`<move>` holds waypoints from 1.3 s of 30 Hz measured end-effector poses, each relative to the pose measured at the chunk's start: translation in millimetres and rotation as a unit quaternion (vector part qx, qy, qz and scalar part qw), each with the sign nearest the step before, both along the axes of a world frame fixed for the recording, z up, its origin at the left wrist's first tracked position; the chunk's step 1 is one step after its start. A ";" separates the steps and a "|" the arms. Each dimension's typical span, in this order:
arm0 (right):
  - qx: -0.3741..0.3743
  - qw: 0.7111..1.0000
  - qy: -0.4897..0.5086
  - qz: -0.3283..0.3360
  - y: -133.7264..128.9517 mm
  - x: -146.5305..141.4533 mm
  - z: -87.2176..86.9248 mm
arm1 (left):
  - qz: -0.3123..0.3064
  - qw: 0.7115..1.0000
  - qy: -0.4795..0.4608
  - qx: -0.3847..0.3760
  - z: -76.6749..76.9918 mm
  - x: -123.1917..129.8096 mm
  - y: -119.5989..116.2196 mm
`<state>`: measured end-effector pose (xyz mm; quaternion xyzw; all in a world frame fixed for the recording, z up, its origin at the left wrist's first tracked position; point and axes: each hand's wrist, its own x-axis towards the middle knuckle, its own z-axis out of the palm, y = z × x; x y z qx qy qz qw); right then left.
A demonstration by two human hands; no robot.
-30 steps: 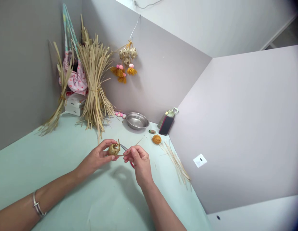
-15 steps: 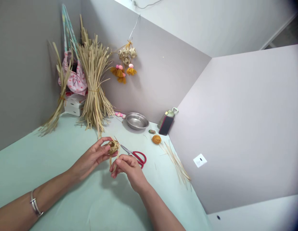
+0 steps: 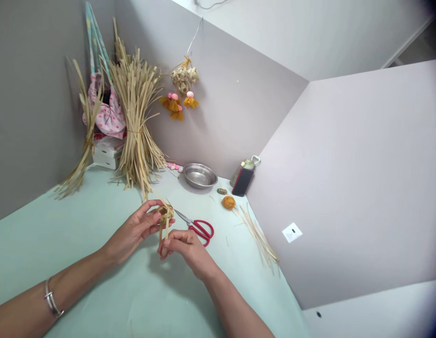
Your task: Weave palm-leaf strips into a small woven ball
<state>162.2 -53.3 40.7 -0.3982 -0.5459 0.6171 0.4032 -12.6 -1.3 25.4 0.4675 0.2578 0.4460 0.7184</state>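
Observation:
A small woven straw ball [image 3: 165,214] is held above the table, with the fingers and thumb of my left hand [image 3: 143,224] closed round its left side. Two flat strips hang down from it. My right hand [image 3: 184,246], just below and to the right, pinches the end of a straw strip [image 3: 166,231] that runs up to the ball. Behind my right hand lie red-handled scissors [image 3: 200,230], blades pointing toward the ball and apart from both hands. The underside of the ball is partly hidden by my left fingers.
A tied straw bundle [image 3: 135,117] stands at the back left beside a pink spotted bag [image 3: 110,117]. Farther right are a metal bowl [image 3: 200,176], a leaning phone [image 3: 243,182], an orange yarn ball [image 3: 228,202] and loose strips [image 3: 258,232]. Woven ornaments [image 3: 184,80] hang on the wall.
My right hand has shifted slightly left and down, drawing the strip straighter below the ball. My left hand keeps its hold. The whole view has tilted a little.

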 end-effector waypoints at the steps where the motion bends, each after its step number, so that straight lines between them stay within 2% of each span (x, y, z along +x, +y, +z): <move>1: -0.002 1.000 -0.002 0.000 0.0 0.1 0.1 | 0.001 1.000 0.006 0.003 -0.1 -0.1 0.0; 9: -0.003 1.000 0.025 -0.009 -0.2 -2.7 -0.6 | -0.006 1.000 0.004 0.009 3.4 -1.3 -1.5; 17: 0.006 0.994 0.056 -0.095 5.8 -3.0 -6.2 | -0.030 0.999 0.010 0.023 2.7 1.9 -5.0; 24: 0.005 0.998 0.047 -0.045 2.6 -3.5 -3.8 | -0.054 0.998 -0.026 -0.002 -0.1 0.1 -0.8; 30: -0.009 0.999 0.033 -0.010 2.7 -0.3 -5.3 | -0.035 0.999 -0.011 0.004 -1.1 0.5 -1.3; 39: -0.019 1.000 0.009 -0.016 3.1 1.0 -2.4 | -0.041 0.997 0.039 0.053 3.7 2.4 -6.5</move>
